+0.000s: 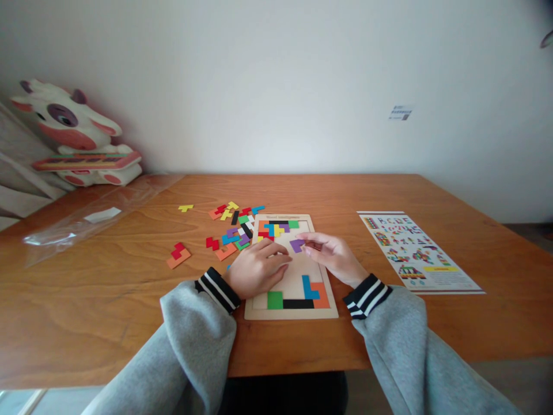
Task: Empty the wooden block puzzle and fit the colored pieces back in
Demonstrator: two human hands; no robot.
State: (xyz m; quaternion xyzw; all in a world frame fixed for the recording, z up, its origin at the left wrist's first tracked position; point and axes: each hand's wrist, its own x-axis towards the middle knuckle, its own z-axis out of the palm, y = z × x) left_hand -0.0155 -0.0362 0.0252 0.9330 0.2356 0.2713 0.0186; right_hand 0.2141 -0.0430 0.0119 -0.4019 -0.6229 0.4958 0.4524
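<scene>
A purple puzzle piece [296, 245] is pinched between the thumb and fingers of my right hand [332, 255], above the wooden puzzle board [291, 314]. My left hand [260, 268] lies over the board's left side with its fingers loosely bent and slightly apart; no piece shows in it. Coloured pieces fill the board's far end, partly hidden by my left hand. Along the near end are a green square [275, 300], a black bar [298, 304], a blue L-shaped piece [308, 289] and an orange piece [321, 295].
Loose coloured pieces [231, 233] are scattered left of the board, some overlapping. A printed pattern sheet [449, 271] lies to the right. At the far left are a clear plastic bag [69, 230] and a cow-shaped toy keyboard [86, 144] near the wall.
</scene>
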